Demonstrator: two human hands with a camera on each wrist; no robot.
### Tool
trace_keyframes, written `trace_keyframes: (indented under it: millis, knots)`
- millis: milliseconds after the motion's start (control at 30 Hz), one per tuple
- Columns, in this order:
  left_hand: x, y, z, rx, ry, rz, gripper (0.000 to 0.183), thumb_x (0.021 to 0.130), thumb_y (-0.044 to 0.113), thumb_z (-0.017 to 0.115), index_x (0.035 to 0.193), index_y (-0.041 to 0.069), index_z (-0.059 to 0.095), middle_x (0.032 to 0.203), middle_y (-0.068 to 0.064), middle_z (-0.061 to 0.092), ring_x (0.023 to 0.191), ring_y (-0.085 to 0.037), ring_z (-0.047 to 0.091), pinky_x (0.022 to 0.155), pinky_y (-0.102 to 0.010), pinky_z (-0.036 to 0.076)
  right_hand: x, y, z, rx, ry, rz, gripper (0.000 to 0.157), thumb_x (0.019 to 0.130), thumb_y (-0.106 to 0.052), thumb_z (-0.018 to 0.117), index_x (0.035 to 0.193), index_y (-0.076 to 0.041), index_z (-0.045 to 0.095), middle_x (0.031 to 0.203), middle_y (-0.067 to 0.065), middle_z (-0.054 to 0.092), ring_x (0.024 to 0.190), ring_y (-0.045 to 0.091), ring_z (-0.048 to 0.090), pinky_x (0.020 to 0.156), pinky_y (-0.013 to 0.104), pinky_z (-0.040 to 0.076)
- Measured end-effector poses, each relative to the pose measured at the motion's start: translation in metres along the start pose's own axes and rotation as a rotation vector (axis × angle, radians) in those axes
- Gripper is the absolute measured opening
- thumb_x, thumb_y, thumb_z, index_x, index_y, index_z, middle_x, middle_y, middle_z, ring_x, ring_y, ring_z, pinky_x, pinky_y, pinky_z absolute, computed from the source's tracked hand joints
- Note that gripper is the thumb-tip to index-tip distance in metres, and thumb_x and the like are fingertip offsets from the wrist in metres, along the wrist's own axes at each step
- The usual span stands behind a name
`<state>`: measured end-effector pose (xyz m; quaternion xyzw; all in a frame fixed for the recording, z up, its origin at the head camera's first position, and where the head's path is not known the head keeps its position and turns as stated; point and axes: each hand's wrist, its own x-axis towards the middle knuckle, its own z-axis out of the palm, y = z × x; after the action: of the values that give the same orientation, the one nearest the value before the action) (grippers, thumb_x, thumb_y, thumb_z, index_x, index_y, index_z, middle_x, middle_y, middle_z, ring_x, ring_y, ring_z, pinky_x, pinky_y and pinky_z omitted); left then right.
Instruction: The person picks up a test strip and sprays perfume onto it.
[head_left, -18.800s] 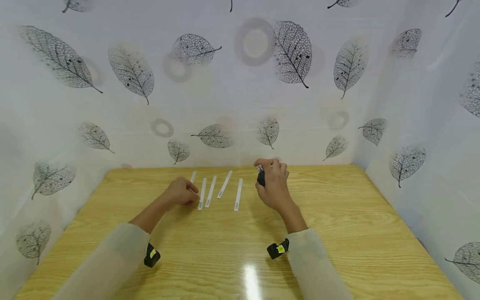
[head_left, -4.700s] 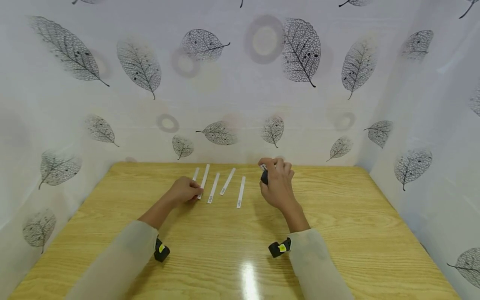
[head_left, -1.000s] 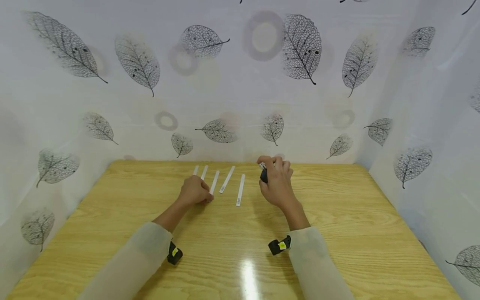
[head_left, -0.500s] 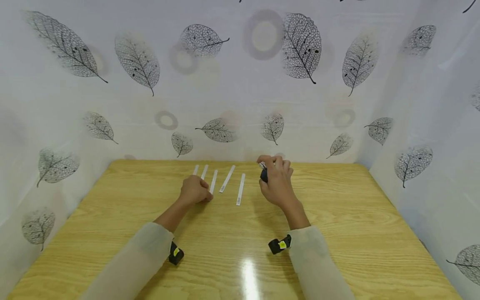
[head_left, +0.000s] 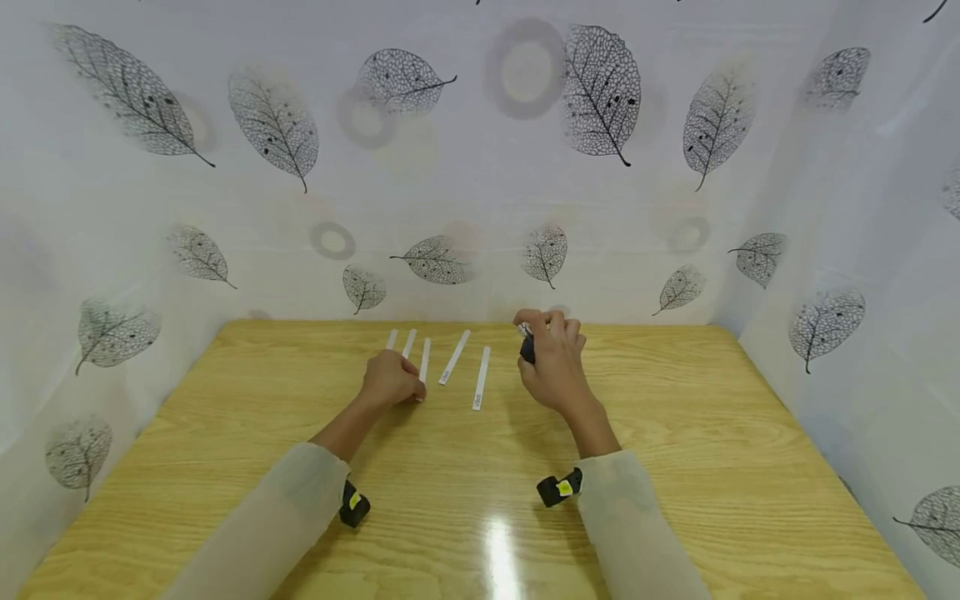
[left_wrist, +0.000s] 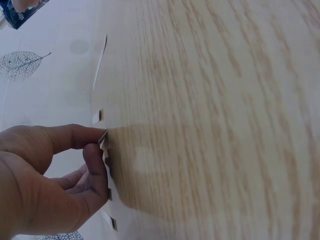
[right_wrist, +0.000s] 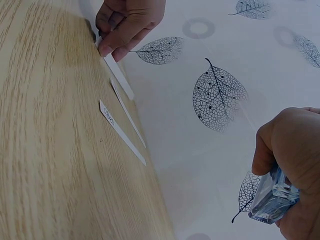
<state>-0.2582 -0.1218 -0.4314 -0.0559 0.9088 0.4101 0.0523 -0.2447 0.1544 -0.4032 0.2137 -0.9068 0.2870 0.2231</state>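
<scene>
My left hand (head_left: pixel 392 381) pinches the near end of a white paper strip (head_left: pixel 425 358) between thumb and forefinger. In the left wrist view the pinched strip (left_wrist: pixel 103 137) stands tilted at the fingertips, its near end off the wood. Two strips lie left of it, a far-left strip (head_left: pixel 392 339) and its neighbour (head_left: pixel 408 343), both partly behind the hand. To the right lie a slanted strip (head_left: pixel 454 358) and another strip (head_left: pixel 482 379), with small print at their near ends. My right hand (head_left: pixel 557 367) grips a perfume bottle (head_left: pixel 528 350), forefinger over its silvery top; its clear glass base (right_wrist: pixel 272 205) shows in the right wrist view.
The wood-grain table (head_left: pixel 465 492) ends at the back against a pale leaf-printed curtain (head_left: pixel 480 167), which also hangs at both sides. A black wrist camera (head_left: pixel 354 505) sits at the left cuff, another black camera (head_left: pixel 558 488) at the right.
Since several seconds ago my left hand has moved right, from the second strip to the third. Over the last second the third strip has swung slightly left. My right hand stays put with the bottle.
</scene>
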Motion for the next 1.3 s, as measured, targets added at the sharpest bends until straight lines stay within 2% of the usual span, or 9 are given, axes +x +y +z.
trace_keyframes:
  millis: [100, 233, 467, 667, 1000, 1300]
  knots:
    - [0.001, -0.001, 0.0, -0.015, -0.022, 0.002, 0.014, 0.072, 0.001, 0.081, 0.085, -0.002, 0.078, 0.069, -0.009, 0.072, 0.062, -0.019, 0.068, 0.059, -0.03, 0.057, 0.0, 0.0, 0.0, -0.003, -0.001, 0.001, 0.055, 0.089, 0.001, 0.069, 0.131, -0.023, 0.044, 0.125, 0.025, 0.045, 0.107, 0.044, 0.034, 0.082, 0.057, 0.029]
    - [0.003, -0.002, -0.001, -0.029, -0.053, -0.013, 0.002, 0.075, 0.001, 0.079, 0.076, 0.0, 0.077, 0.061, -0.006, 0.069, 0.058, -0.018, 0.064, 0.054, -0.027, 0.052, 0.0, 0.0, -0.001, -0.005, -0.006, 0.006, 0.055, 0.089, 0.001, 0.069, 0.131, -0.024, 0.044, 0.125, 0.025, 0.046, 0.107, 0.044, 0.035, 0.082, 0.057, 0.029]
    - [0.007, -0.005, -0.005, -0.064, -0.1, -0.043, 0.007, 0.077, 0.002, 0.075, 0.07, 0.001, 0.074, 0.06, -0.008, 0.067, 0.054, -0.017, 0.055, 0.052, -0.027, 0.045, 0.0, -0.001, -0.001, -0.003, -0.016, 0.01, 0.054, 0.089, 0.0, 0.07, 0.131, -0.024, 0.044, 0.126, 0.025, 0.045, 0.108, 0.044, 0.034, 0.084, 0.057, 0.029]
    - [0.008, -0.005, -0.008, -0.182, -0.137, -0.079, 0.015, 0.09, 0.007, 0.065, 0.077, 0.0, 0.07, 0.063, -0.007, 0.062, 0.056, -0.017, 0.053, 0.055, -0.028, 0.044, 0.0, -0.001, -0.001, -0.002, -0.019, 0.013, 0.055, 0.089, 0.0, 0.07, 0.131, -0.024, 0.044, 0.125, 0.025, 0.045, 0.108, 0.044, 0.034, 0.083, 0.057, 0.029]
    - [0.004, -0.003, -0.014, -0.355, -0.181, -0.082, 0.03, 0.094, 0.01, 0.058, 0.064, 0.009, 0.053, 0.06, -0.004, 0.05, 0.054, -0.016, 0.042, 0.057, -0.03, 0.038, 0.0, -0.001, 0.0, -0.004, -0.015, 0.015, 0.055, 0.088, 0.001, 0.07, 0.131, -0.023, 0.045, 0.125, 0.025, 0.045, 0.108, 0.045, 0.035, 0.083, 0.058, 0.029]
    - [0.003, -0.003, -0.014, -0.44, -0.198, -0.074, 0.029, 0.096, 0.013, 0.056, 0.068, 0.009, 0.05, 0.066, -0.003, 0.049, 0.06, -0.016, 0.042, 0.061, -0.031, 0.04, 0.0, -0.001, 0.001, -0.008, -0.014, 0.016, 0.055, 0.088, 0.001, 0.07, 0.131, -0.023, 0.045, 0.125, 0.025, 0.046, 0.107, 0.045, 0.035, 0.082, 0.057, 0.029]
